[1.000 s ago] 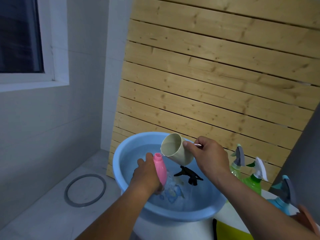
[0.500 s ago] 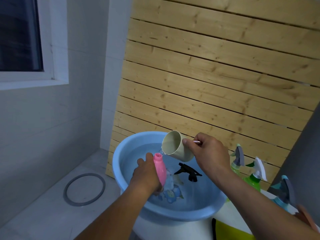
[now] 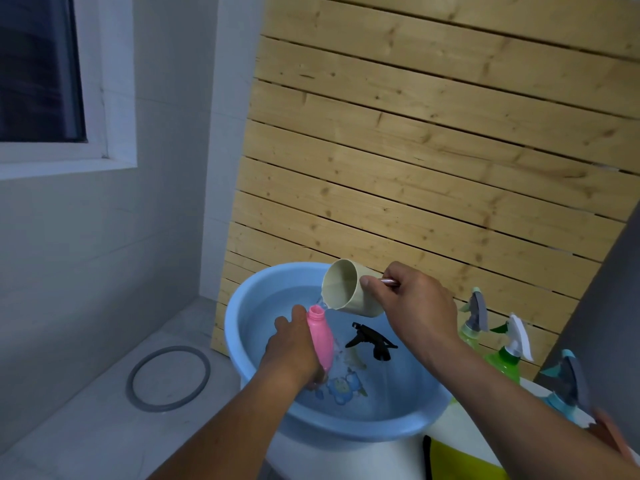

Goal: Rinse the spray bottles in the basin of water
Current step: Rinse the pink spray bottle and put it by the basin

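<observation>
Cup (image 3: 343, 289) lower; bottle (image 3: 320, 336) base hidden.

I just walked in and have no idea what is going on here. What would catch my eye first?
Probably the blue basin of water at bottom centre, where the right hand tips a beige cup so water runs into the open neck of a pink bottle gripped by the left hand. A black spray head lies in the water, and behind stands a big slatted wooden panel.
</observation>
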A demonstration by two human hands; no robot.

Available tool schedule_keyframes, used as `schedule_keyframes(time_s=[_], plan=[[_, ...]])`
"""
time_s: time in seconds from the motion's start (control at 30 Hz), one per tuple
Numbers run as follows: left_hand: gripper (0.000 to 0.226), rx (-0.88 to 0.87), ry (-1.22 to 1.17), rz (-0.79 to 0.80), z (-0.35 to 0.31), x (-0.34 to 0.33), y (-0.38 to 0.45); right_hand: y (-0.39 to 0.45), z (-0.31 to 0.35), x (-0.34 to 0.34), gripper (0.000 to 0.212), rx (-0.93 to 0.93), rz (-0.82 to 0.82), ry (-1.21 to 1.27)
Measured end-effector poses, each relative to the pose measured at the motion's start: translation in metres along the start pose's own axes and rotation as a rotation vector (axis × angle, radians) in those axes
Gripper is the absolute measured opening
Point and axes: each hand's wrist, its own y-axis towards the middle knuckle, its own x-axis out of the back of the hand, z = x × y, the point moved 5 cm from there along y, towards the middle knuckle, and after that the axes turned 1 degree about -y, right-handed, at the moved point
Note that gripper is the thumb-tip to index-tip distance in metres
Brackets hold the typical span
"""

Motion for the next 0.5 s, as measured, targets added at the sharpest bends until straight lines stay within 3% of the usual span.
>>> schedule_keyframes(time_s=[0.5], plan=[[0.094,0.003,0.019,0.006,-0.0015,0.0005,0.0000,-0.0020,0.0096,0.0040,0.036,0.140,-0.049,-0.104]])
